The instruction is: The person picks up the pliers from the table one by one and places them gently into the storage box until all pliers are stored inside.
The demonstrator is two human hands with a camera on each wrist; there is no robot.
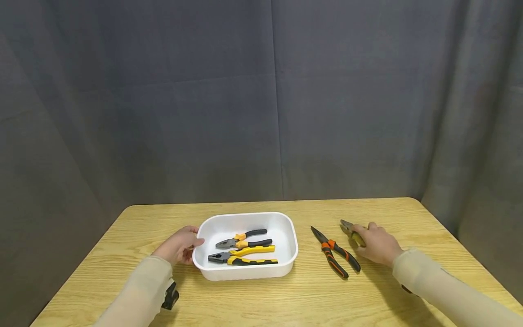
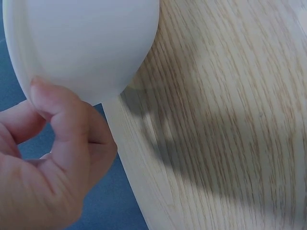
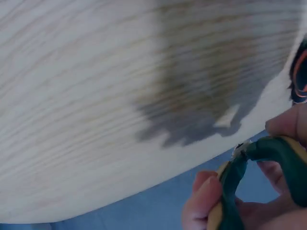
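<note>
Green-handled pliers [image 3: 284, 153], gripped within right hand [image 1: 378, 244]

This looks like a small curtained-off booth: grey curtain [image 1: 204, 113] hangs behind the wood-grain bench [image 1: 253, 304] and along both sides of it. Pliers [image 1: 331, 258] and a tray [image 1: 245, 273] on the bench lend a workshop touch; the wider building cannot be told.

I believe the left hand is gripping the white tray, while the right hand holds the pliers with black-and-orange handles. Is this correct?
Not quite: the right hand holds the green-handled pliers, as the right wrist view shows. The left hand is gripping the white tray.
</note>
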